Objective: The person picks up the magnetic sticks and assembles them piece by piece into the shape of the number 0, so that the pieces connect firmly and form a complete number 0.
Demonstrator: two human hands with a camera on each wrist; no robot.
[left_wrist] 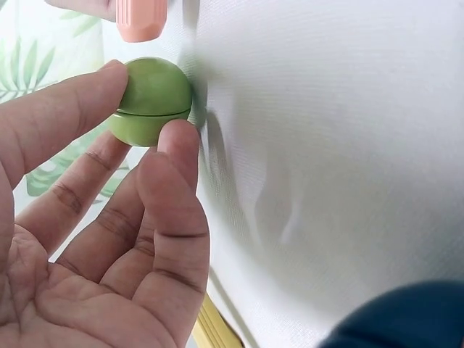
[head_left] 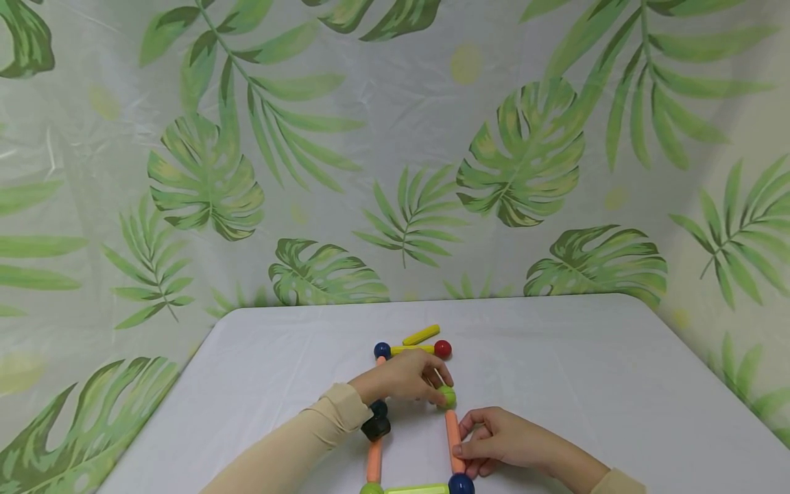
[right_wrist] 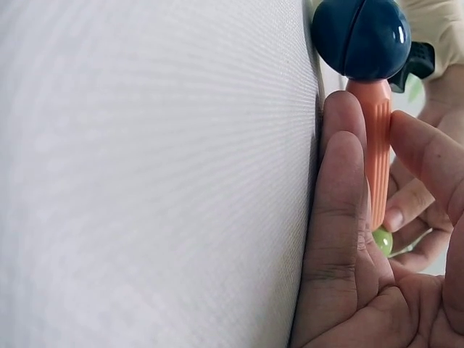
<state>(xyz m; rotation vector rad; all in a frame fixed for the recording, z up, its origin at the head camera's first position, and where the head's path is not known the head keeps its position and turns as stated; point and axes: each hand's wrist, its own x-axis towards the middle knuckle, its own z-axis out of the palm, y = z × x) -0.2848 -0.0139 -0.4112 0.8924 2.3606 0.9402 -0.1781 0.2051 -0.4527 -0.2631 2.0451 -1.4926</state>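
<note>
My left hand point(head_left: 404, 376) pinches a green ball point(left_wrist: 154, 90) between thumb and fingertips, low over the white table. Just short of that ball is the near end of an orange ribbed rod point(head_left: 453, 439); a small gap between them shows in the left wrist view. The right hand point(head_left: 506, 439) grips this rod between thumb and fingers, close to the tabletop. At its other end the rod meets a dark blue ball point(right_wrist: 362, 36). A light green rod point(head_left: 416, 489) runs from the blue ball to another green ball point(head_left: 372, 488) at the bottom edge.
Along the left side run more orange rods point(head_left: 374, 461), partly hidden by the left arm and its black wrist camera point(head_left: 376, 427). Farther back, a yellow rod point(head_left: 412, 348) joins a blue ball point(head_left: 382, 350) and a red ball point(head_left: 442, 350). Behind it lies a loose yellow rod point(head_left: 422, 335).
</note>
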